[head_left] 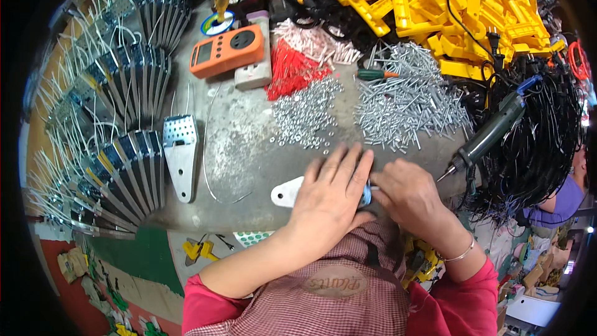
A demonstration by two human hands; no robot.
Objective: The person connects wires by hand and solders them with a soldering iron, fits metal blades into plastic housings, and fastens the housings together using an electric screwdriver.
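Observation:
A flat metal piece with a rounded, holed white end lies at the front edge of the bench. My left hand is pressed flat across it, fingers stretched out, hiding most of it. Just right of those fingertips, a blue part shows at the piece's other end. There my right hand is closed, thumb and fingers pinched together beside the blue part. What the pinch holds is hidden. A similar metal piece, with a perforated wide end and a tapered white end, lies to the left.
Metal strips with white wires fan out at left. Behind my hands are small nuts, metal pins, red sleeves and an orange meter. An electric screwdriver, black cables and yellow plastic housings crowd the right.

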